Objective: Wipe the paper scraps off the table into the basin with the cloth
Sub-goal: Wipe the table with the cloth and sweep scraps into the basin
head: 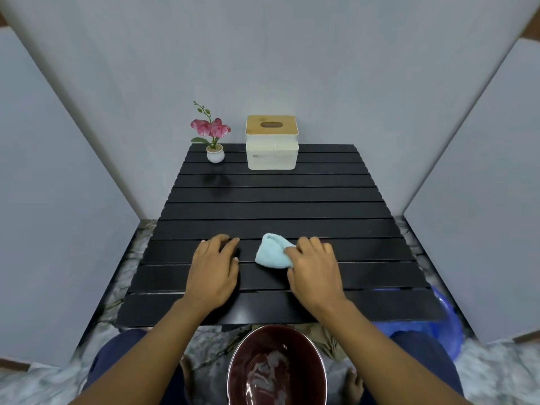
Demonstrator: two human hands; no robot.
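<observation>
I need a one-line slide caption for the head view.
Right hand grips blue cloth on black slatted table; left hand rests beside it; basin below.

Cloth [273, 254] on table [277, 200]; basin [276, 366] before its near edge.

The right hand [314, 270] covers the near right part of the light-blue cloth [270, 252], hiding whatever lies under its fingers [304, 244]. Only shadow shows beneath the curled fingers of the left hand [211, 273]. Wristward of both hands, the dark red basin [245, 349] is cut off by the lower edge, and the whitish matter [271, 366] inside it is blurred. Right of the right fingers, the black slatted table [277, 211] partly hides a blue plastic tub [444, 328].
</observation>
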